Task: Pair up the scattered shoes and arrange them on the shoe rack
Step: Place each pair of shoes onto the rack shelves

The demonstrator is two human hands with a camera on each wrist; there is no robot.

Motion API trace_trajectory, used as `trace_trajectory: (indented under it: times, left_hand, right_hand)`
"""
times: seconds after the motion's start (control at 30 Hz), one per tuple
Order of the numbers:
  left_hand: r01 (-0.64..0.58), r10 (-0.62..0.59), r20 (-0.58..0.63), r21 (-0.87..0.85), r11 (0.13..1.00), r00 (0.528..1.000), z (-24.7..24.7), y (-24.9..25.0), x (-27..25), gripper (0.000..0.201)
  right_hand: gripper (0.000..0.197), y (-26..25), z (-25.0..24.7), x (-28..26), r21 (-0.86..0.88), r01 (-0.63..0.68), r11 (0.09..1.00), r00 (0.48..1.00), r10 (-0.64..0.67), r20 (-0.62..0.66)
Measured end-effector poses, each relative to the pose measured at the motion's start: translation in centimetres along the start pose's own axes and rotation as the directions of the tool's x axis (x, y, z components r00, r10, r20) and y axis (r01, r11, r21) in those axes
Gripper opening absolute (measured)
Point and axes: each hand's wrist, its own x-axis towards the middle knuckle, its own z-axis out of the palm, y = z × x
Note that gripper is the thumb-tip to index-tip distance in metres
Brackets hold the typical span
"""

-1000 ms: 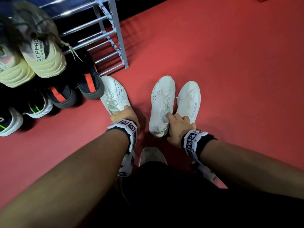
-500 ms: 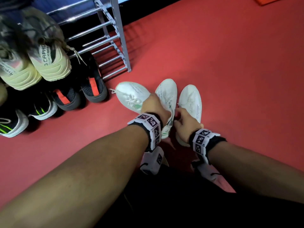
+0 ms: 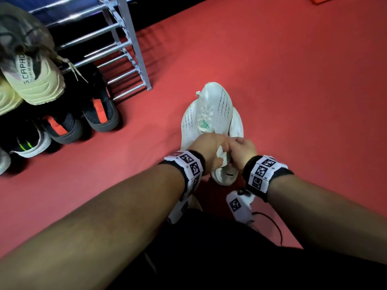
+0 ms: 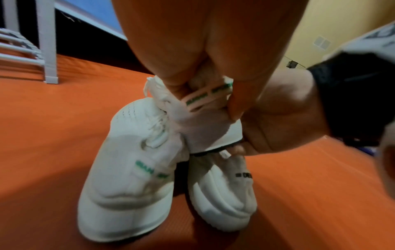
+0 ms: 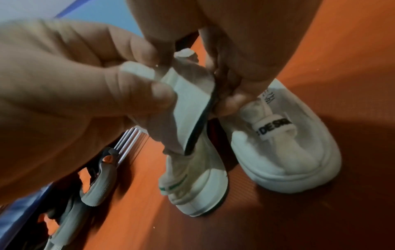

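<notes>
White green-logoed shoes on red floor; at ten o'clock, silver rack, black-orange shoes.

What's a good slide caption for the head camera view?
Both hands gather white sneakers on the red floor beside a shoe rack.

Red floor mat fills the head view. Orange object cut off at 1 o'clock. Yellow wall with a pale vent on it, left wrist view.
</notes>
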Motion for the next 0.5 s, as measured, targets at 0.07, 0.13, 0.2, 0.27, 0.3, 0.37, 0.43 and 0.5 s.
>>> trace_trajectory:
  times: [0.07, 0.13, 0.2, 0.27, 0.3, 0.37, 0.43, 0.5]
  left_hand:
    - [0.002, -0.002, -0.03, 0.024, 1.0, 1.0, 0.2, -0.2, -0.1, 0.049]
    - [0.102, -0.095, -0.127, 0.047, 0.994, 0.987, 0.2, -0.5, -0.3, 0.077]
    - [0.213, -0.208, -0.178, 0.009, 0.977, 0.962, 0.2, -0.8, -0.5, 0.092]
    - [0.296, -0.294, -0.085, 0.019, 0.955, 0.952, 0.2, -1.3, -0.7, 0.088]
    - [0.318, -0.321, 0.008, 0.113, 0.941, 0.947, 0.2, -1.4, -0.8, 0.08]
    - [0.294, -0.354, 0.151, 0.315, 0.902, 0.923, 0.5, -1.9, -0.9, 0.063]
    - [0.304, -0.379, 0.162, 0.356, 0.883, 0.911, 0.6, -2.4, -0.6, 0.043]
    - [0.353, -0.403, 0.109, 0.313, 0.881, 0.909, 0.4, -2.8, -0.1, 0.027]
  right_hand:
    - [0.037, 0.4, -0.3, 0.3, -0.16, 0.025, 0.987, 0.999, -0.03, -0.034]
    - [0.03, 0.7, -0.9, 0.5, -0.281, 0.03, 0.959, 0.995, -0.057, -0.087]
    - [0.026, 1.0, -1.4, 0.5, -0.333, 0.021, 0.943, 0.991, -0.064, -0.121]
    - [0.025, 1.4, -1.8, 0.7, -0.373, 0.001, 0.928, 0.985, -0.066, -0.162]
    - [0.024, 1.4, -2.0, 0.8, -0.396, -0.009, 0.918, 0.983, -0.064, -0.171]
    - [0.023, 1.6, -2.2, 1.2, -0.432, -0.006, 0.902, 0.983, -0.073, -0.166]
    - [0.021, 1.7, -2.0, 1.2, -0.463, 0.005, 0.886, 0.987, -0.079, -0.141]
    - [0.02, 1.8, -1.8, 1.0, -0.482, 0.024, 0.876, 0.991, -0.084, -0.103]
